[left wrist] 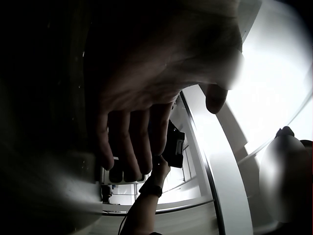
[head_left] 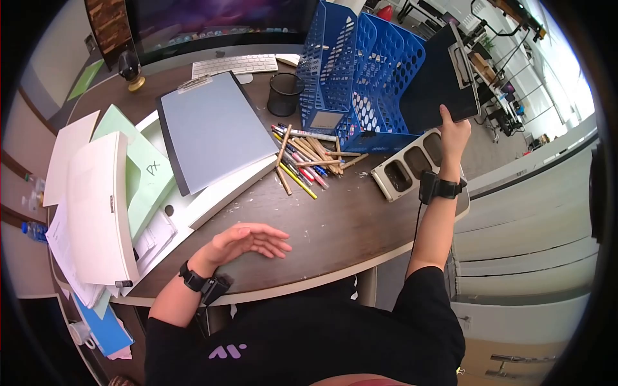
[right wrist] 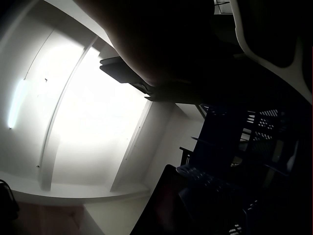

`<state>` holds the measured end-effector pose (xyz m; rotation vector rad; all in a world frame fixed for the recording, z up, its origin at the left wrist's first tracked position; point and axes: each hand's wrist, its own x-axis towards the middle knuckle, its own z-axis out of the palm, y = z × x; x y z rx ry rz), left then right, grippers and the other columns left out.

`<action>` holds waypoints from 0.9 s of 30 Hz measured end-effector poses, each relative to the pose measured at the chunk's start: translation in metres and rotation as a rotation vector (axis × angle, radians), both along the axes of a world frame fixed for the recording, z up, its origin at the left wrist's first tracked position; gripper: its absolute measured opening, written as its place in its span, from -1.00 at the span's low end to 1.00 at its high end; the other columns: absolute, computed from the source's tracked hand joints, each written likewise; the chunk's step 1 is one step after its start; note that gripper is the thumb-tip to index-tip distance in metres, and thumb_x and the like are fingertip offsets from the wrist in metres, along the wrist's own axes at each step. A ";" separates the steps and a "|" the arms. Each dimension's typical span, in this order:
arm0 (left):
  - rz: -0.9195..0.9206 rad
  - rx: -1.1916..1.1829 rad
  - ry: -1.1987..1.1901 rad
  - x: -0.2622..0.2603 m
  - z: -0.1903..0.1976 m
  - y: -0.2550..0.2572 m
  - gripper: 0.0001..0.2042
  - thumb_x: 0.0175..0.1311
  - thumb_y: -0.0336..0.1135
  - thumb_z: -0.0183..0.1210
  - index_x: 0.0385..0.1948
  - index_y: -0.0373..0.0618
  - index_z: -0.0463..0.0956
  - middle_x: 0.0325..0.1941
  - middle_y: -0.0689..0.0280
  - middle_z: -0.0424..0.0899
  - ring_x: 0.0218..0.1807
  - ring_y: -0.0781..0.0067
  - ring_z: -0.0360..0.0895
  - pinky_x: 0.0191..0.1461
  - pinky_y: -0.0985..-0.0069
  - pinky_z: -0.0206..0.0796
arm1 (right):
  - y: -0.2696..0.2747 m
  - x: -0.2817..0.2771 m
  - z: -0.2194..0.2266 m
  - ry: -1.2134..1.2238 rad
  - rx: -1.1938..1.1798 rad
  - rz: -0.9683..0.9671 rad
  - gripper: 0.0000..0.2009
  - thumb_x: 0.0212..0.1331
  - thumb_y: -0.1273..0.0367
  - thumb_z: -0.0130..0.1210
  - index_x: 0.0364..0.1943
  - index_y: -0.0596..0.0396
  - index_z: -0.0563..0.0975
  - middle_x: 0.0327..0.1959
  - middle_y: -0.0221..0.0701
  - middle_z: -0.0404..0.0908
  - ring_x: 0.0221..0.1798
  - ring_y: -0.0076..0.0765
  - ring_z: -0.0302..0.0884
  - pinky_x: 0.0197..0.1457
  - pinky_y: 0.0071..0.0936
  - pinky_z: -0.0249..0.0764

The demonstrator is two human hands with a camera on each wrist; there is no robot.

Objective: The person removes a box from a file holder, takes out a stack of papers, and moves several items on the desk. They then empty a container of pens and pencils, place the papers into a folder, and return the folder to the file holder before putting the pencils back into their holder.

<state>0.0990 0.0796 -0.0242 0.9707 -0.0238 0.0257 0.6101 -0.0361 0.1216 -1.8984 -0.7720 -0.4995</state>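
In the head view, the right hand (head_left: 454, 136) grips a black clipboard (head_left: 432, 87) at its near edge, thumb on the face turned to the camera. The clipboard is held up at the right end of the blue file rack (head_left: 386, 67); whether they touch, I cannot tell. Just below the hand is a beige holder (head_left: 382, 183) with dark compartments.

The left hand (head_left: 248, 243) is empty, fingers loosely bent above the near part of the desk (head_left: 302, 248). The left wrist view shows its palm and hanging fingers, with the right arm and clipboard beyond.

Only the head view clearly shows the loose pens (head_left: 302, 161) and the grey sheet (head_left: 215, 128) on the left. The right wrist view adds a ceiling light (right wrist: 17, 104), but there the right fingers are too dark to read.
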 end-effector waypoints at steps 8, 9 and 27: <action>0.000 0.025 0.027 -0.001 0.002 0.003 -0.17 0.32 0.30 -0.08 0.27 -0.43 0.37 0.22 -0.13 0.56 0.21 0.08 0.58 0.30 0.37 0.35 | 0.012 0.018 -0.005 0.033 -0.090 0.019 -0.62 0.25 0.27 0.26 0.04 0.25 0.58 -0.28 -0.25 0.71 -0.14 -0.33 0.67 -0.03 -0.42 0.51; 0.002 0.022 0.023 -0.002 0.001 0.003 -0.18 0.33 0.30 -0.08 0.27 -0.43 0.37 0.22 -0.13 0.56 0.21 0.10 0.58 0.29 0.38 0.36 | 0.012 0.004 0.000 -0.052 -0.032 0.010 -0.61 0.27 0.29 0.23 0.08 0.26 0.55 -0.20 -0.24 0.70 -0.06 -0.32 0.65 0.02 -0.42 0.50; -0.010 0.076 0.052 -0.003 0.001 0.004 -0.27 0.39 0.23 -0.08 0.26 -0.37 0.41 0.19 -0.01 0.60 0.18 0.25 0.58 0.26 0.45 0.34 | 0.222 -0.272 -0.079 0.036 -0.614 0.875 -0.40 0.16 0.19 0.21 0.21 0.34 0.43 0.08 0.18 0.58 0.20 0.15 0.55 0.29 -0.21 0.44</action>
